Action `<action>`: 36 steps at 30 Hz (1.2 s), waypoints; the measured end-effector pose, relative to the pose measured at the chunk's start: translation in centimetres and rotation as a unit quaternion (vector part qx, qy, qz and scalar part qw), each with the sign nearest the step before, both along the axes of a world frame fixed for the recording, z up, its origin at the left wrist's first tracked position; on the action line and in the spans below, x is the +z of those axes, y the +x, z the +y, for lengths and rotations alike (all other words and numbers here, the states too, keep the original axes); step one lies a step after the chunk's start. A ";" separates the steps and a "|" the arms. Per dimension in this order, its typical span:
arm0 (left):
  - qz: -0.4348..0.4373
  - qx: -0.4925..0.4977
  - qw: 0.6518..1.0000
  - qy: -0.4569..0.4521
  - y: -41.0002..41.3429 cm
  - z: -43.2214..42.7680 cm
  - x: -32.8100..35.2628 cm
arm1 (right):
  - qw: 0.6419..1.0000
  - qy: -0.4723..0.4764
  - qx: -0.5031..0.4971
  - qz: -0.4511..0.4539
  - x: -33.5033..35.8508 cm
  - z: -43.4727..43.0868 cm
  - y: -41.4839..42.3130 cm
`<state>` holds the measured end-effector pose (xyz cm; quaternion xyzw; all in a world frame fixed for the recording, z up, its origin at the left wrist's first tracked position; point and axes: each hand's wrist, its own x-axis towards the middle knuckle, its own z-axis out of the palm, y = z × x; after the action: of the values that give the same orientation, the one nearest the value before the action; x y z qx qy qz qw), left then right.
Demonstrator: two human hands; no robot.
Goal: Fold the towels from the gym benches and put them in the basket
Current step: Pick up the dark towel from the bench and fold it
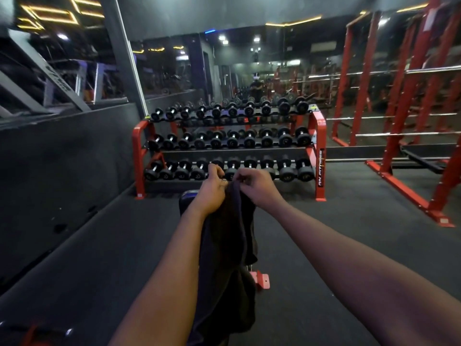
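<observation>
Towel (229, 258) hangs dark and limp between our forearms. Its top edge is pinched by our left hand (212, 191) and our right hand (258, 188), held close together above the padded bench (187, 199). Dark, matte floor (112, 245) lies open on both sides. A red dumbbell rack (320, 156) stands just past the bench end, with red steel frames (409, 121) farther right.
</observation>
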<state>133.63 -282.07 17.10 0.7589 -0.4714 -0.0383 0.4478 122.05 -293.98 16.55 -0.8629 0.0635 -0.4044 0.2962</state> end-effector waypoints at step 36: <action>-0.012 0.253 0.963 0.091 5.8 3.1 0.6 | 0.958 0.190 -0.180 0.118 -3.7 1.5 3.6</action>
<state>139.38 -278.96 17.75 0.8916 -0.2636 0.0424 0.3659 125.69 -292.45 12.88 -0.8065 0.3274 -0.3271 0.3678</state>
